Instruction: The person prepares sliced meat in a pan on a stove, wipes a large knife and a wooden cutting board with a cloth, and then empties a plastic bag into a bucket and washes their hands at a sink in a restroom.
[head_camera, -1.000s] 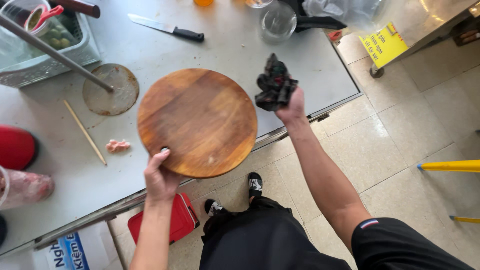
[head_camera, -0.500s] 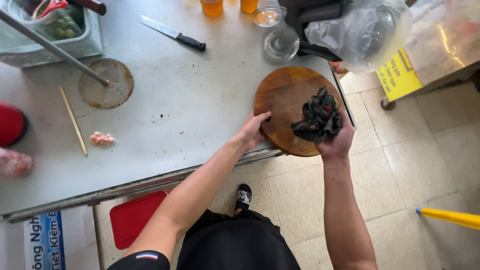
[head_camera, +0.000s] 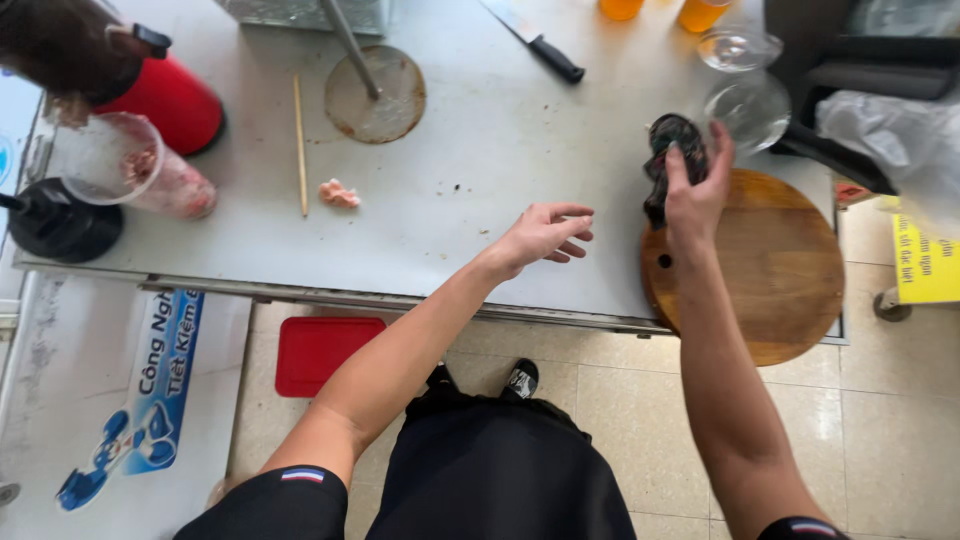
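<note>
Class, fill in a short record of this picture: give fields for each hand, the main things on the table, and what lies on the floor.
left hand: left hand open, fingers spread, above the grey table, holding nothing
right hand: right hand gripping a dark cloth
board: round wooden board at the table's right edge, overhanging
other items: knife, wooden stick, pink scrap
floor: red lid

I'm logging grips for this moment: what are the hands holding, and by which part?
The right hand grips a dark crumpled rag by its bunched near end, above the round wooden board. The left hand holds nothing.
</note>
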